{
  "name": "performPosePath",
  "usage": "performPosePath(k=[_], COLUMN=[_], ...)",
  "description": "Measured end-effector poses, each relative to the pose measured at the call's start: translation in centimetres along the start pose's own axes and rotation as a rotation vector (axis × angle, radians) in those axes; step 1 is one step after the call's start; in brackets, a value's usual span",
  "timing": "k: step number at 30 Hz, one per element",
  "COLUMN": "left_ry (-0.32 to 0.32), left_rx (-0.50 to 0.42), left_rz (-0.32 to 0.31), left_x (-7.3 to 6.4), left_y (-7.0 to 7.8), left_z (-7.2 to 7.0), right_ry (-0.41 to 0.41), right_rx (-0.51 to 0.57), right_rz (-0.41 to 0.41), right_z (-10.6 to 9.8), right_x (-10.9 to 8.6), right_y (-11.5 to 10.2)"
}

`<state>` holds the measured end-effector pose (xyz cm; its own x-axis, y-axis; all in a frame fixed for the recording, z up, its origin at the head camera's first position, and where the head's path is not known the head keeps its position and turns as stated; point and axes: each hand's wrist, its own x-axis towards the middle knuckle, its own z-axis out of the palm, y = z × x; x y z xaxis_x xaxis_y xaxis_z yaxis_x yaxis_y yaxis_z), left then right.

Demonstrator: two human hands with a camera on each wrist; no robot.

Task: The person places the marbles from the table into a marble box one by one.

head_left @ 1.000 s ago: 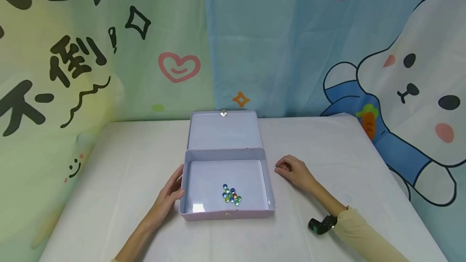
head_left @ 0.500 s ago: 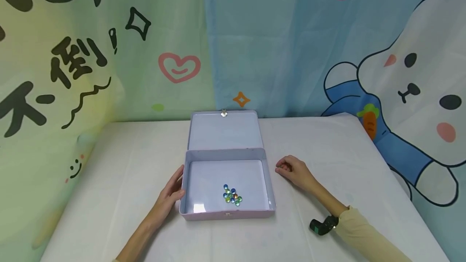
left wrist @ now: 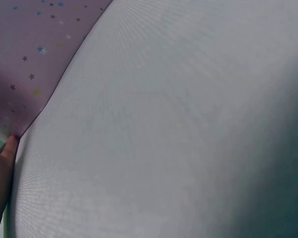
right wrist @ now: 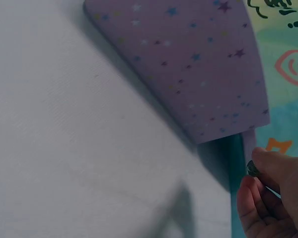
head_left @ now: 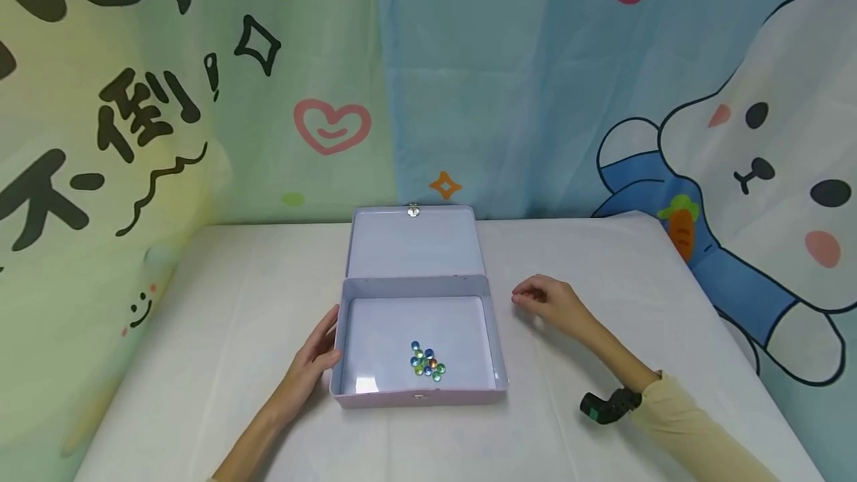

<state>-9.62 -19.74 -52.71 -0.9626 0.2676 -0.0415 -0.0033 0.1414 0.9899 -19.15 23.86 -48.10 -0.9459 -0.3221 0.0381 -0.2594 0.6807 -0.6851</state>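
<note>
An open box with a pale inside lies on the table, its lid tipped back. Several glass marbles in blue, green and amber lie grouped on its floor. My left hand rests against the box's left wall, fingers and thumb fairly straight; in the left wrist view a digit touches the starry outer side. To the right of the box, my right hand is raised above the cloth. The right wrist view shows it pinching a dark greenish marble between thumb and finger.
A white cloth covers the table. A printed curtain hangs behind it. A black device sits on my right wrist. The box's outer side is pinkish purple with small stars.
My right hand has lifted slightly and shifted a little to the right over the last half second. The left hand, box and marbles in it keep their places.
</note>
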Motion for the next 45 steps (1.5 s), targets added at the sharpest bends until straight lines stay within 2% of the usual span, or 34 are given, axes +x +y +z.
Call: performPosePath(k=[6, 9, 15, 22, 32, 39, 45], left_ry=[0.0, 0.004, 0.006, 0.003, -0.001, 0.002, 0.01], left_rx=[0.0, 0.007, 0.002, -0.006, -0.019, -0.02, -0.009], left_rz=[-0.001, -0.002, 0.004, 0.014, 0.006, 0.001, -0.01], left_x=[0.0, -0.1, -0.1, 0.0, 0.1, 0.1, 0.0], left_y=[0.1, 0.1, 0.0, 0.0, -0.1, 0.0, -0.1], left_z=[0.0, 0.0, 0.1, 0.2, 0.0, 0.1, 0.1], right_ry=[0.024, 0.027, -0.043, -0.095, -0.142, -0.2, -0.302], right_rx=[-0.001, 0.015, 0.049, 0.054, 0.079, 0.077, 0.058], right_rz=[-0.054, -0.055, -0.054, -0.12, -0.276, -0.327, -0.355], right_z=[-1.0, -1.5, -1.8, -1.2, 1.0, 3.0, 4.7], right_x=[0.4, 0.6, 1.1, 2.0, 4.6, 6.9, 8.1], right_y=[-2.4, -3.8, -6.2, -8.7, -11.9, -14.0, -15.1])
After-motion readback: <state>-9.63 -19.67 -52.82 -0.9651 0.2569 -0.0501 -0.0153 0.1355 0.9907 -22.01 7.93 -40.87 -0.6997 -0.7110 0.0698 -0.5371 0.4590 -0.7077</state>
